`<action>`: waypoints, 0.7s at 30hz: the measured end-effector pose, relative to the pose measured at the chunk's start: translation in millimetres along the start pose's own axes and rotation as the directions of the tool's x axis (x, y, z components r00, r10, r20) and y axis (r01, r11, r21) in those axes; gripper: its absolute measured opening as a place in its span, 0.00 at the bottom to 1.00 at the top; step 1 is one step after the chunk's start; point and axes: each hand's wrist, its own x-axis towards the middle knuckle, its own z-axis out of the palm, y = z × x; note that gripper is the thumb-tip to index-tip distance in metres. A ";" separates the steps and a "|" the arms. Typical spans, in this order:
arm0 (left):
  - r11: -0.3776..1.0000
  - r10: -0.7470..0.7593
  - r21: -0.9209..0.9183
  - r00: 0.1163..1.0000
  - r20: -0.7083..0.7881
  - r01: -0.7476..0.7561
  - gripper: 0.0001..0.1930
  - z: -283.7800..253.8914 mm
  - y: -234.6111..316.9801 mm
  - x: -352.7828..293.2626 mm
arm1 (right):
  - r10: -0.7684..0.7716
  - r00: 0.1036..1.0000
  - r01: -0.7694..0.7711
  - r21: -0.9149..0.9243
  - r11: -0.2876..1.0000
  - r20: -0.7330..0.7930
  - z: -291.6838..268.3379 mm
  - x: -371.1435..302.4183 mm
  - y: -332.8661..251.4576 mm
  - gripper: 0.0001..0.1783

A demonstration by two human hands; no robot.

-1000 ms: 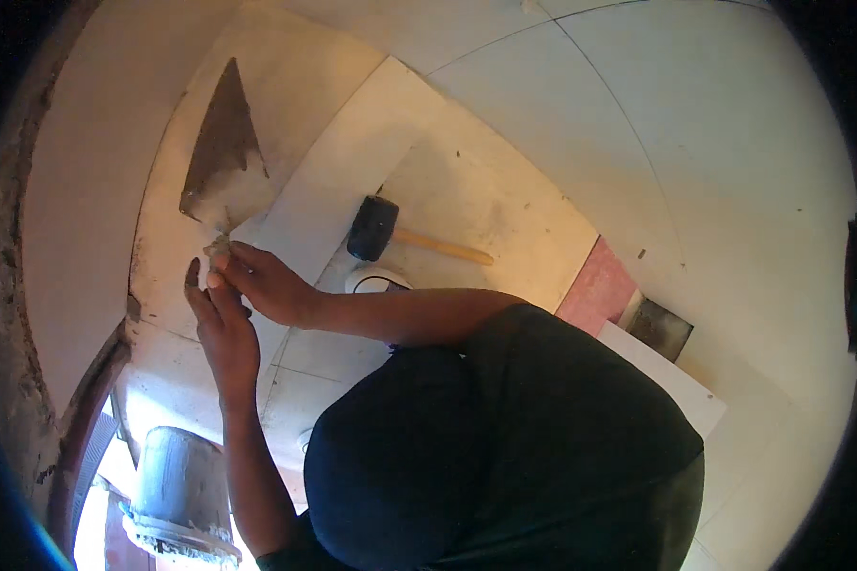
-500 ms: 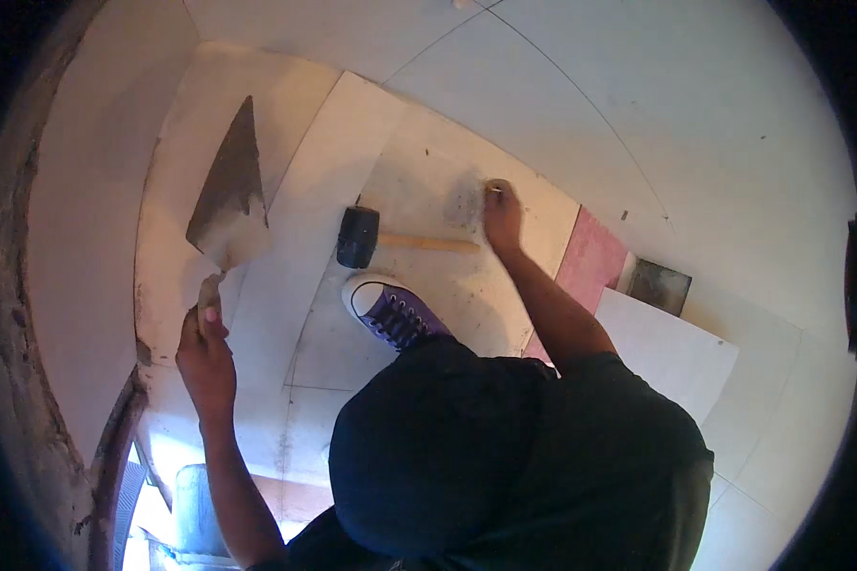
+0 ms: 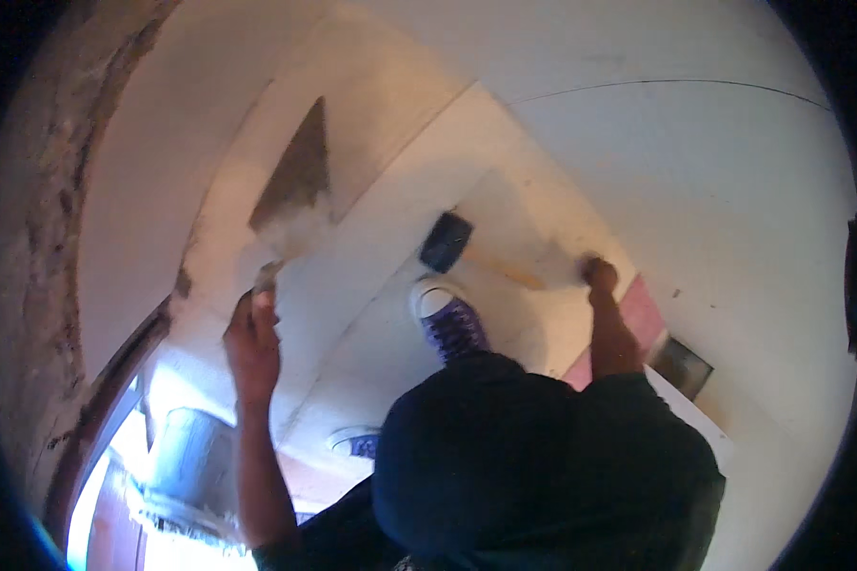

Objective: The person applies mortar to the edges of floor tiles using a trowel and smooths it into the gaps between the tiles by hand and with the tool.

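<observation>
My left hand (image 3: 254, 343) is wrapped round the handle of a pointed trowel (image 3: 297, 176). Its triangular grey blade points away from me, smeared paler near the handle. Over at the right, my right hand (image 3: 600, 276) is closed low over the light tiles; blur hides whatever its fingers may hold. Between my hands lies a rubber mallet (image 3: 446, 243) with a black head and a wooden handle stretching toward my right hand. Just nearer than the mallet head is my purple shoe (image 3: 455, 324) with a white toe.
A grey bucket (image 3: 195, 452) with a pale-crusted rim is at the lower left. Beyond my right forearm are a reddish-pink strip (image 3: 641, 309), a dark square opening (image 3: 681, 369) and a white tile edge (image 3: 705, 419). A rough, dirty wall edge (image 3: 67, 190) runs along the left.
The view has swung, so floor, mallet and both hands appear farther right. More of the bucket and my other shoe now show. My left hand still grips the trowel.
</observation>
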 end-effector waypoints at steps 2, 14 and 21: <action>1.000 0.028 -0.012 0.999 -0.041 -0.029 0.27 4.1 0.9 0.3 | 0.150 0.988 -0.121 0.500 0.857 -0.018 -1.7 -11.8 -8.1 0.07; 0.973 -0.102 -0.195 0.986 0.130 0.126 0.27 39.9 77.3 41.2 | 0.442 0.874 -0.317 0.925 0.209 0.200 -27.1 -24.1 -19.7 0.13; 0.933 -0.095 -0.331 0.985 0.145 0.138 0.24 55.4 114.5 65.3 | 0.470 0.871 -0.315 0.898 0.308 0.144 -37.2 -34.8 -38.2 0.13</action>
